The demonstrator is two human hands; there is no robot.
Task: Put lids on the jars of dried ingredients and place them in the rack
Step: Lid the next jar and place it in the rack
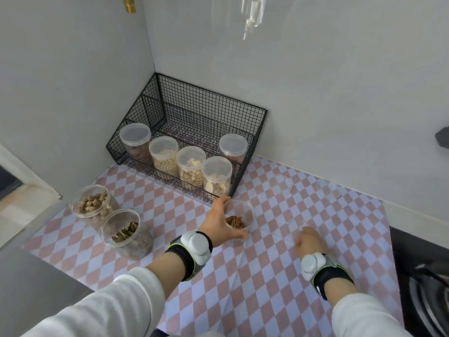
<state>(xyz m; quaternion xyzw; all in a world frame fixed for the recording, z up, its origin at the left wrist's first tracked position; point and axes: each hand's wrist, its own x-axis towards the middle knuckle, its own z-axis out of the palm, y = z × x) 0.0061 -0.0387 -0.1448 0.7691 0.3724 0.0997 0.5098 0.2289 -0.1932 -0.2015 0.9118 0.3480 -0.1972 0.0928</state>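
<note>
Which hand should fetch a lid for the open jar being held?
Right. The left hand grips that open jar, steadying it, while the right hand is over the cloth, on the side where a clear lid seems to lie.

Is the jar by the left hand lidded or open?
Open: the jar the left hand grips shows a bare rim, brown pieces inside.

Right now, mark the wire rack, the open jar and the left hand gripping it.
wire rack [206, 100]: head view, back mesh wall.
open jar [243, 209]: head view, clear far wall.
left hand [218, 223]: head view, its back.
</note>
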